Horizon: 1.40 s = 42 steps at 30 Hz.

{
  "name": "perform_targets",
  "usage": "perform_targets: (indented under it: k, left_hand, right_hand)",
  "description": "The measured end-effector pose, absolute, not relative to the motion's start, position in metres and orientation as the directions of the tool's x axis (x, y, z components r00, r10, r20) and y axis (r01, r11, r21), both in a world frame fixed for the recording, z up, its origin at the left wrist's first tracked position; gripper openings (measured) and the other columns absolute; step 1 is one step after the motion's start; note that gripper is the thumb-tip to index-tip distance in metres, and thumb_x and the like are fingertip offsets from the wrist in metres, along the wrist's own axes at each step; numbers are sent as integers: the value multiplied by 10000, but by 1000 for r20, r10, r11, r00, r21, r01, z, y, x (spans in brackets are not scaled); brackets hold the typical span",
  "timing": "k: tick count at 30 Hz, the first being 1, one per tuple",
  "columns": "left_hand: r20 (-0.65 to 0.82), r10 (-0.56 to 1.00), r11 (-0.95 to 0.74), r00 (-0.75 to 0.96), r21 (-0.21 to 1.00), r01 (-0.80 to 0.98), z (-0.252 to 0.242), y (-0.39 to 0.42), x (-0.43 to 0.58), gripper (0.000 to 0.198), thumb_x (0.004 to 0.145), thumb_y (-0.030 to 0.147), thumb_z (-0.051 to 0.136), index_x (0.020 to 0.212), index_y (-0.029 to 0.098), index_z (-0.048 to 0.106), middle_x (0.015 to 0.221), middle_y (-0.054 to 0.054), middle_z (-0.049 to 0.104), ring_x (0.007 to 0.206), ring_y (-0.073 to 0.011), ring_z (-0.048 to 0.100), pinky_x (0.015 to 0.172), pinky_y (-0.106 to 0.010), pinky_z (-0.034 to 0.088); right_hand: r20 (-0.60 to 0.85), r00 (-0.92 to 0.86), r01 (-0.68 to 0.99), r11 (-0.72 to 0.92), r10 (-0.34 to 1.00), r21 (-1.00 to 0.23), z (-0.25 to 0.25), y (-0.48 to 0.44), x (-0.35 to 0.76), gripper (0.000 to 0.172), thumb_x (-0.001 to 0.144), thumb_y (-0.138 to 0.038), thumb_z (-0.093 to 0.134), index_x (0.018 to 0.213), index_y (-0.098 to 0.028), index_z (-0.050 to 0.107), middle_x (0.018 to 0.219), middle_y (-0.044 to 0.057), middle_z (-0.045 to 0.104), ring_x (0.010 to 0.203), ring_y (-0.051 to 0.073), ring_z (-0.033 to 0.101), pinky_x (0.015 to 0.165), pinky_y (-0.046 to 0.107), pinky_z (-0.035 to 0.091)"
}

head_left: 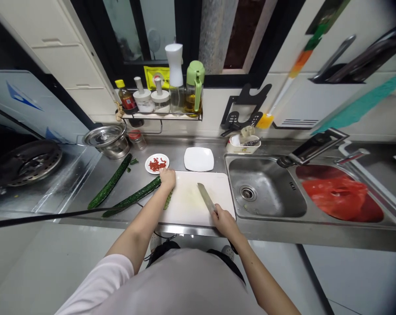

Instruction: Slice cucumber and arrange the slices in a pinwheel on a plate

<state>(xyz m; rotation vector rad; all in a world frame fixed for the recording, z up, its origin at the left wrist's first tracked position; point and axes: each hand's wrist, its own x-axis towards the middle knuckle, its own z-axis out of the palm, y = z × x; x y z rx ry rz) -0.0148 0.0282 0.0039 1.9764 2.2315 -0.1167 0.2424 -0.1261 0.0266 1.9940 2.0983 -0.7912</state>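
Observation:
My right hand (224, 220) grips a kitchen knife (205, 196), its blade lying over the white cutting board (187, 212). At the board's upper left corner is my left hand (168, 178), fingers curled, between a small plate (147, 166) of chopped red pieces and the near cucumber (135, 197). The tip of that cucumber meets the hand; what the fingers hold, if anything, is hidden. Green cut pieces (168, 200) lie on the board's left edge beside my left forearm. A second cucumber (110, 183) rests farther left on the steel counter.
Behind the board sits a white square dish (198, 159). To the right are a steel sink (266, 188) and a basin with a red plastic bag (338, 197). A lidded pot (109, 140) and a small jar (137, 139) stand at the back left, below a condiment shelf (165, 116).

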Motion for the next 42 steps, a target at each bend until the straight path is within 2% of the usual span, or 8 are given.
perform_targets:
  k: [11, 20, 25, 28, 32, 34, 38, 42]
  left_hand:
    - [-181, 979, 117, -95, 114, 987, 7, 33, -22, 302, 854, 331, 513, 1017, 170, 709, 979, -220, 676, 1112, -354, 520, 965, -511, 211]
    - [-247, 964, 117, -98, 67, 991, 11, 41, -30, 320, 860, 177, 472, 1136, 131, 627, 1183, -235, 612, 1134, -330, 548, 974, -461, 264]
    - [-274, 957, 122, -99, 66, 990, 21, 42, -35, 277, 834, 146, 480, 1059, 151, 643, 1058, -177, 681, 1034, -283, 615, 958, -437, 313]
    - [-259, 957, 176, -128, 172, 969, 26, 37, -33, 237, 811, 204, 538, 1014, 197, 661, 1049, -120, 699, 1016, -257, 621, 941, -399, 358]
    - [-260, 961, 213, -92, 485, 848, 21, 18, -20, 232, 801, 240, 560, 996, 226, 685, 993, -35, 719, 907, -176, 637, 822, -268, 439]
    - [-276, 960, 199, -42, 569, 798, 15, 4, -10, 227, 787, 220, 571, 976, 213, 697, 948, -22, 724, 855, -154, 638, 781, -241, 448]
    - [-325, 946, 195, 13, 599, 777, 5, -22, 11, 211, 782, 180, 570, 947, 208, 699, 916, -13, 731, 831, -145, 643, 765, -236, 447]
    - [-321, 947, 154, 29, 531, 833, 0, -33, 25, 191, 801, 204, 559, 927, 233, 700, 929, -13, 733, 875, -175, 648, 802, -274, 440]
  right_hand:
    - [-433, -135, 959, 8, 891, -282, 24, -124, 242, 217, 976, -300, 349, 1114, -191, 476, 929, 69, 671, 838, 186, 608, 614, 259, 236]
    - [-428, -138, 957, 9, 893, -289, 26, -128, 243, 218, 977, -299, 345, 1106, -187, 480, 908, 65, 664, 836, 185, 604, 614, 262, 232]
    - [-438, -127, 962, 3, 890, -274, 27, -129, 242, 237, 976, -293, 340, 1133, -184, 480, 918, 69, 663, 844, 189, 604, 620, 262, 238]
    - [-442, -126, 963, 3, 888, -269, 27, -129, 242, 236, 978, -292, 335, 1136, -187, 476, 919, 69, 665, 844, 187, 606, 630, 262, 250]
    - [-424, -140, 961, 20, 895, -275, 27, -129, 241, 237, 988, -301, 311, 1129, -188, 466, 932, 77, 669, 849, 188, 614, 639, 263, 265]
    - [-420, -138, 961, 20, 897, -274, 29, -128, 240, 249, 998, -318, 288, 1125, -191, 460, 932, 79, 670, 844, 189, 618, 640, 262, 272]
    - [-430, -145, 960, 22, 891, -278, 36, -129, 238, 272, 1010, -346, 256, 1127, -197, 451, 950, 87, 674, 851, 196, 624, 649, 261, 289]
    - [-453, -181, 958, 52, 873, -282, 43, -132, 237, 264, 1004, -326, 263, 1144, -193, 444, 980, 97, 676, 882, 209, 630, 670, 266, 307]
